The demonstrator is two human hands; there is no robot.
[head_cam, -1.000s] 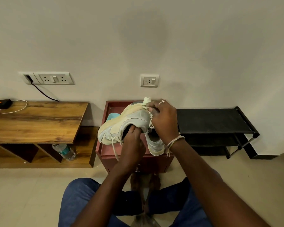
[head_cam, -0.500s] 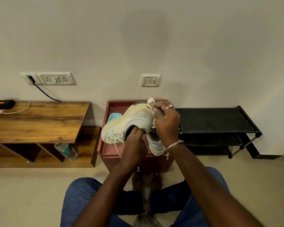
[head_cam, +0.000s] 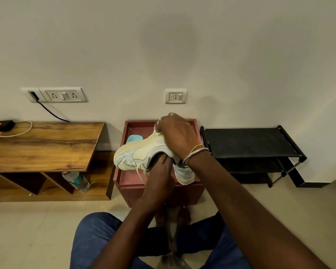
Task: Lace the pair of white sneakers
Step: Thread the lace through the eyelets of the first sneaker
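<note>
While left hand (head_cam: pixel 159 172) grips sneaker (head_cam: pixel 139 152), right hand (head_cam: pixel 177 136) clutches its top

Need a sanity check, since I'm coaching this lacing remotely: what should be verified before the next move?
1. Sneaker held by both hands: ok.
2. Left hand grip, fingers tucked into the sneaker's opening: ok.
3. Right hand grip over the sneaker's upper end: ok.
4. Loose lace free, hanging below the sneaker: ok.
5. Eyelets in view: not ok, the hands cover them.
6. Second sneaker resting on the red cabinet: ok.
</note>
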